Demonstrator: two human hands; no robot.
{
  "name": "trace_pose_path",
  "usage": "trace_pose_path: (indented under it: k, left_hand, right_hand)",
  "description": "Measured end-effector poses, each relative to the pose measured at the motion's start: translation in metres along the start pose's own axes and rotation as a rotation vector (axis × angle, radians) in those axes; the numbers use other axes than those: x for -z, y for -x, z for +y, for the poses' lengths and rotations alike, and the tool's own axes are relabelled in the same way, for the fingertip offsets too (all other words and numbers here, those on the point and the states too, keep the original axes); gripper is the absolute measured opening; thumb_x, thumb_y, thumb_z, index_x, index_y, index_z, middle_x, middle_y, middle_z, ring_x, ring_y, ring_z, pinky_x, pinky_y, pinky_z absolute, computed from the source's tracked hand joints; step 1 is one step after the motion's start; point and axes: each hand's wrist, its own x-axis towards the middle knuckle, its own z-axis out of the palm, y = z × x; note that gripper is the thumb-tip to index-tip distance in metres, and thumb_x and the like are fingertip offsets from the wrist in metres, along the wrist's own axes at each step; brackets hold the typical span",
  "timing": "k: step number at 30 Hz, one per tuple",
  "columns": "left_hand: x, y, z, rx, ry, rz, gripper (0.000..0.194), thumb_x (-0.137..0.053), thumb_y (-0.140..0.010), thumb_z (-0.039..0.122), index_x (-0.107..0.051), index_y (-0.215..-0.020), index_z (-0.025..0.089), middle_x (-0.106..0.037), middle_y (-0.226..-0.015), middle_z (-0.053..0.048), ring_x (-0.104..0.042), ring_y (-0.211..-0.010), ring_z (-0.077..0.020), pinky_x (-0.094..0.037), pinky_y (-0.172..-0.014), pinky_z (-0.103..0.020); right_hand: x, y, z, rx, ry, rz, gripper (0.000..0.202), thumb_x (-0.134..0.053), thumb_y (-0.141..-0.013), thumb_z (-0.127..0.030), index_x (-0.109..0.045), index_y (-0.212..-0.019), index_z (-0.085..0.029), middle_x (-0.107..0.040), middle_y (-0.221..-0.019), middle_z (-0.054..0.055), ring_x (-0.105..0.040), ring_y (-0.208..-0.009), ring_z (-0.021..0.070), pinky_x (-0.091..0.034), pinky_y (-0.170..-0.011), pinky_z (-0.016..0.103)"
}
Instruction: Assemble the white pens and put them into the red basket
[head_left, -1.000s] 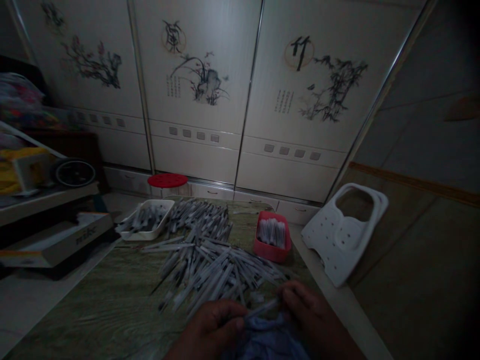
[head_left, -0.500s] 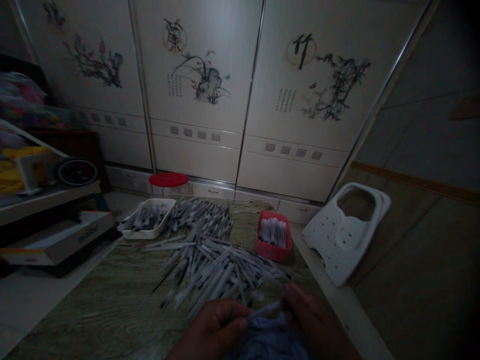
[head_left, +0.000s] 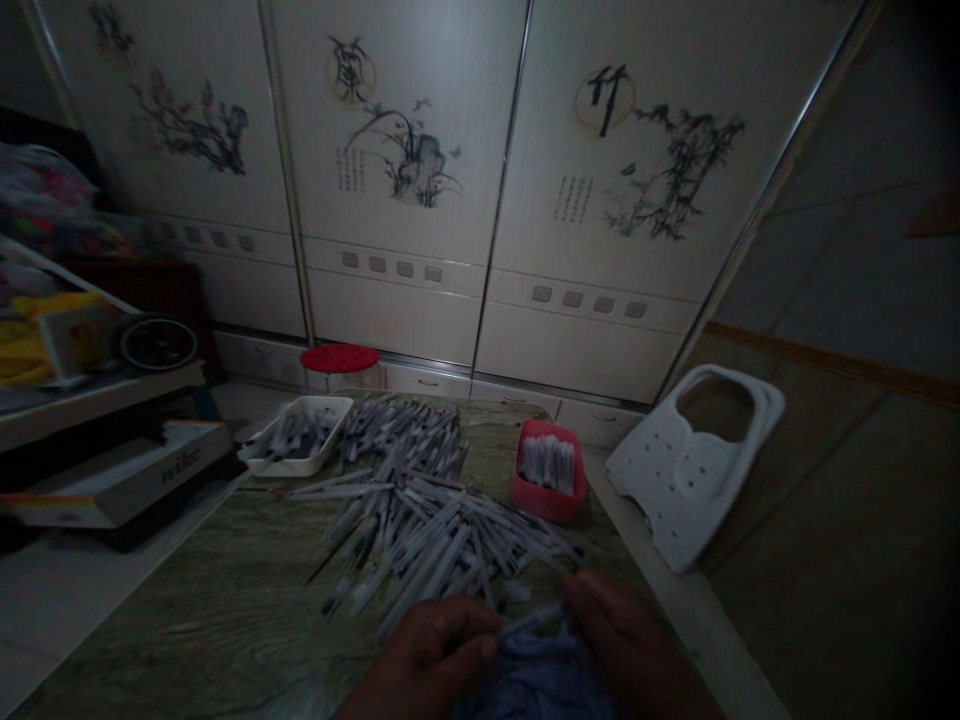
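My left hand [head_left: 442, 650] pinches one end of a thin whitish stick, like a pen [head_left: 529, 621], at the near edge of the table. The stick's other end is held in the closed fingers of my right hand [head_left: 619, 635]. A bluish cloth [head_left: 544, 680] lies beneath the stick, between both hands. Just beyond them spreads a large heap of similar pale sticks with dark tips [head_left: 427, 530]. The scene is dim, so fine details of the stick cannot be made out.
Behind the heap, a white tray [head_left: 281, 467] holds more pieces at the left and a red basket [head_left: 547, 503] holds upright sticks at the right of the table [head_left: 195, 610]. A red stool [head_left: 339, 358] and a folded white chair [head_left: 690, 470] stand beyond.
The camera view has shifted very slightly. Both hands keep nearly the same place and hold on the stick.
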Motion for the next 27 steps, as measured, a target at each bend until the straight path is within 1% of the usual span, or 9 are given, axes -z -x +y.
trace_pose_path:
  k: [3,5,9,11,16,19,22,25,27]
  left_hand:
    - [-0.001,0.000,0.000,0.018,0.023,-0.004,0.042,-0.069,-0.087,0.050,-0.076,-0.102,0.011,-0.070,-0.081,-0.004,-0.058,-0.072,-0.0153,-0.043,-0.067,-0.027]
    - [-0.002,0.000,-0.002,0.029,0.041,0.000,0.045,-0.069,-0.086,0.052,-0.075,-0.101,0.010,-0.069,-0.079,-0.005,-0.057,-0.069,-0.0149,-0.042,-0.065,-0.027]
    - [-0.002,-0.001,-0.007,0.032,0.082,-0.011,0.046,-0.070,-0.084,0.054,-0.074,-0.099,0.011,-0.068,-0.076,-0.003,-0.056,-0.066,-0.0139,-0.040,-0.063,-0.026]
    - [-0.002,-0.001,-0.007,0.012,0.058,0.000,0.042,-0.070,-0.085,0.051,-0.075,-0.101,0.012,-0.071,-0.081,-0.004,-0.060,-0.071,-0.0156,-0.043,-0.066,-0.026]
    - [-0.001,0.001,0.004,-0.141,-0.249,0.035,0.030,-0.064,-0.091,0.040,-0.078,-0.102,0.017,-0.078,-0.095,-0.008,-0.068,-0.091,-0.0222,-0.049,-0.083,-0.031]
    - [-0.002,0.002,0.009,-0.175,-0.367,0.058,0.029,-0.060,-0.093,0.037,-0.078,-0.103,0.018,-0.077,-0.098,-0.009,-0.068,-0.094,-0.0222,-0.048,-0.085,-0.031]
    - [-0.005,0.002,0.006,-0.105,-0.267,0.045,0.031,-0.058,-0.094,0.039,-0.077,-0.102,0.017,-0.075,-0.092,-0.008,-0.066,-0.086,-0.0201,-0.048,-0.077,-0.030]
    - [-0.005,0.000,-0.004,-0.033,-0.068,-0.020,0.039,-0.059,-0.093,0.049,-0.074,-0.103,0.014,-0.070,-0.081,-0.005,-0.060,-0.071,-0.0158,-0.045,-0.067,-0.027]
    - [-0.005,-0.001,-0.010,0.006,0.031,-0.051,0.046,-0.062,-0.090,0.055,-0.072,-0.103,0.013,-0.067,-0.078,-0.004,-0.056,-0.066,-0.0141,-0.043,-0.063,-0.026]
  right_hand:
    - [0.002,0.001,-0.001,0.011,-0.059,-0.012,0.054,-0.034,-0.101,-0.064,-0.059,-0.077,-0.023,-0.057,-0.068,-0.001,-0.054,-0.065,0.0179,-0.038,-0.062,0.030]
    - [0.004,0.002,0.000,0.019,-0.045,-0.037,0.052,-0.036,-0.101,-0.063,-0.060,-0.078,-0.022,-0.059,-0.070,-0.001,-0.055,-0.066,0.0180,-0.038,-0.062,0.029]
    - [0.004,0.001,0.002,0.060,0.083,-0.014,0.046,-0.043,-0.100,-0.058,-0.051,-0.070,-0.023,-0.053,-0.066,-0.003,-0.052,-0.065,0.0172,-0.036,-0.061,0.029]
    - [0.002,0.001,0.003,0.071,0.120,0.023,0.046,-0.043,-0.100,-0.056,-0.048,-0.068,-0.024,-0.051,-0.065,-0.003,-0.050,-0.063,0.0169,-0.034,-0.060,0.029]
    - [-0.005,-0.001,0.006,-0.005,0.006,0.077,0.047,-0.041,-0.099,-0.058,-0.049,-0.068,-0.024,-0.050,-0.066,-0.003,-0.048,-0.065,0.0178,-0.035,-0.059,0.029]
    - [-0.006,-0.004,0.010,-0.035,-0.031,0.038,0.048,-0.039,-0.099,-0.061,-0.051,-0.071,-0.024,-0.051,-0.068,-0.002,-0.049,-0.066,0.0186,-0.037,-0.061,0.030]
    - [-0.005,-0.005,0.011,-0.052,-0.030,0.017,0.048,-0.037,-0.100,-0.062,-0.053,-0.074,-0.024,-0.052,-0.070,-0.001,-0.051,-0.069,0.0193,-0.040,-0.064,0.030]
    - [-0.003,-0.002,0.010,-0.026,-0.023,0.011,0.047,-0.036,-0.100,-0.062,-0.051,-0.075,-0.024,-0.051,-0.072,-0.002,-0.050,-0.069,0.0186,-0.040,-0.064,0.029]
    - [-0.004,-0.001,0.010,0.008,-0.003,0.002,0.047,-0.038,-0.100,-0.061,-0.049,-0.072,-0.025,-0.050,-0.070,-0.002,-0.049,-0.067,0.0179,-0.039,-0.063,0.029]
